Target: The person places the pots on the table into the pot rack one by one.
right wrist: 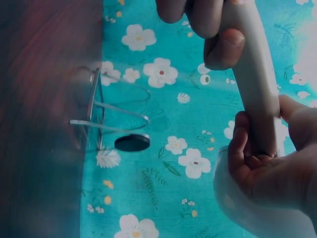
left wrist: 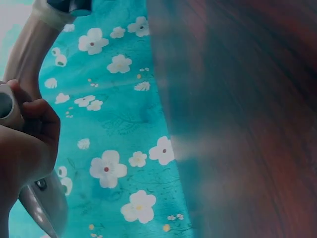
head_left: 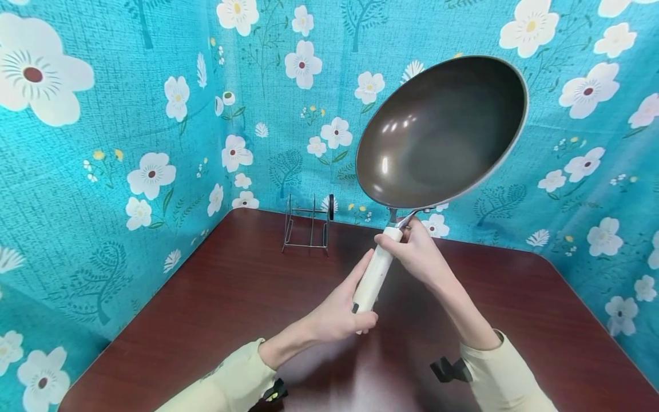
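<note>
A frying pan (head_left: 443, 137) with a dark, glossy inside and a white handle (head_left: 372, 280) is held up above the table, tilted so its inside faces me. My right hand (head_left: 419, 252) grips the handle close to the pan, its thumb lying across the top. Lower down, my left hand (head_left: 334, 312) holds the handle near its end. From the right wrist view, the left hand's fingers (right wrist: 225, 47) curl around the handle. The pan's pale outside (right wrist: 262, 213) shows below the right hand there.
A small wire rack (head_left: 309, 229) with a black disc (head_left: 332, 207) on one side stands at the back of the dark red-brown table (head_left: 226, 292). Blue flowered cloth (head_left: 154, 114) hangs behind and along the sides.
</note>
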`<state>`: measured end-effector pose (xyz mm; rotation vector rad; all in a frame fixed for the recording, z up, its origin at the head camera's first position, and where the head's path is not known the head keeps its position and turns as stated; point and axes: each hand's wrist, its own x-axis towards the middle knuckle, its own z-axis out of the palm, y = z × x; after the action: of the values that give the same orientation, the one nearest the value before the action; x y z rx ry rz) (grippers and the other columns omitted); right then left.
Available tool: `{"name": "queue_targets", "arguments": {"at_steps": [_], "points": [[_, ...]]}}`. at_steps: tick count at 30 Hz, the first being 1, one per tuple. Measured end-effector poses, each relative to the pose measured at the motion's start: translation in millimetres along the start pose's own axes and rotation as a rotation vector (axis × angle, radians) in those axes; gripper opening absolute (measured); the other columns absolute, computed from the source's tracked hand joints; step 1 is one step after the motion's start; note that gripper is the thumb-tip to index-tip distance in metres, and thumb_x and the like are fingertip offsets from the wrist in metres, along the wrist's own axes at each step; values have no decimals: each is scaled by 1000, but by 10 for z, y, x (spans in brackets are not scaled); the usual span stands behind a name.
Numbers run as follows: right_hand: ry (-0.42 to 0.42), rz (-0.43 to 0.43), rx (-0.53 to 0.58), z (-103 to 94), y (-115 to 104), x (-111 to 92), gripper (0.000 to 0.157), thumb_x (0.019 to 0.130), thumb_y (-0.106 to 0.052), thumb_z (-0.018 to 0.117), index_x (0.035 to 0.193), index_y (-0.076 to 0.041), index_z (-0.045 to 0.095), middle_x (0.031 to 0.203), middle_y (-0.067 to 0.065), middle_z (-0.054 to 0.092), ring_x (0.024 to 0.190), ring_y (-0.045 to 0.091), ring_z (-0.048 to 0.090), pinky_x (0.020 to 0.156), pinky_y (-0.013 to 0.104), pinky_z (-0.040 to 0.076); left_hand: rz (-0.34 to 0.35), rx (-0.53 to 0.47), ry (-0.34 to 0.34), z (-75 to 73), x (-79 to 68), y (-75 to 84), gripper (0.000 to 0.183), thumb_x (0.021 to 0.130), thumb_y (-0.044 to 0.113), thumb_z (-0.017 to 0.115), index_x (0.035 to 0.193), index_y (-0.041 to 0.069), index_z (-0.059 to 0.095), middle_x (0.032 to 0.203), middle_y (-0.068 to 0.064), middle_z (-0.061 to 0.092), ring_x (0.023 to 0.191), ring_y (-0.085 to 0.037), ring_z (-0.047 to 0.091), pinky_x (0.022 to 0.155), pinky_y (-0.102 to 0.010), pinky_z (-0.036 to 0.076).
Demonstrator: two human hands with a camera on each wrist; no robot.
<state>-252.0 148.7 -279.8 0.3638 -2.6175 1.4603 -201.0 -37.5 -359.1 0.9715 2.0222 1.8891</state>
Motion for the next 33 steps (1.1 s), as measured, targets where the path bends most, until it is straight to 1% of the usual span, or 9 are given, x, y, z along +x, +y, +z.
{"name": "queue_targets", "arguments": {"at_steps": [3,5,8,12,13,18,23,27,33], "points": [[-26,9,11,20,-47,-3,55,89,-31,71,122,-1,40,104,18,64,92,23,61,79,31,50,14,1,21,18,-33,-12,105,78,5,62,156,44,3,152,6,26,95,-19,55,59,-36,58],[-37,7,18,47,-68,6,58,89,-31,71,126,0,38,107,18,64,92,23,62,79,31,51,34,-30,23,7,-50,-35,104,79,4,62,156,43,4,149,2,29,93,-20,56,58,-35,58],[-42,0,32,90,-95,35,61,89,-29,71,130,-1,37,111,19,64,93,25,65,79,31,53,65,-93,21,-17,-62,-66,102,81,1,61,157,41,5,133,-8,40,90,-20,56,57,-34,57],[-39,-25,46,155,-155,72,59,89,-27,71,130,-1,38,115,20,61,96,27,66,78,30,54,95,-177,27,-39,-86,-63,100,83,-2,59,157,39,5,112,-13,45,84,-18,55,57,-29,55],[-38,-34,48,173,-174,76,58,89,-27,71,130,-1,39,115,20,61,96,27,66,77,30,54,105,-193,30,-44,-93,-58,100,83,-2,59,158,38,6,110,-13,46,83,-17,55,57,-29,55],[-17,-56,75,248,-248,77,54,89,-31,71,125,-3,42,106,17,66,88,24,67,76,32,53,146,-271,40,-72,-122,-21,97,84,-1,59,158,34,8,108,-12,47,78,-15,55,58,-27,53],[-14,-68,156,327,-301,73,55,90,-32,70,129,-4,45,102,15,70,84,21,66,77,31,51,216,-332,36,-102,-147,37,96,84,-2,59,159,27,7,104,-12,46,72,-13,54,57,-25,51],[-25,-79,203,388,-330,69,55,90,-33,71,130,-5,45,106,13,70,88,21,66,81,32,51,263,-421,10,-123,-177,66,95,85,-4,56,160,22,3,101,-12,44,67,-12,53,59,-24,49],[-42,-70,217,480,-372,86,59,90,-34,70,134,-6,43,116,10,69,99,23,67,88,36,51,288,-501,-5,-153,-206,80,94,85,-5,52,159,23,1,100,-9,44,64,-11,52,58,-25,46]]}}
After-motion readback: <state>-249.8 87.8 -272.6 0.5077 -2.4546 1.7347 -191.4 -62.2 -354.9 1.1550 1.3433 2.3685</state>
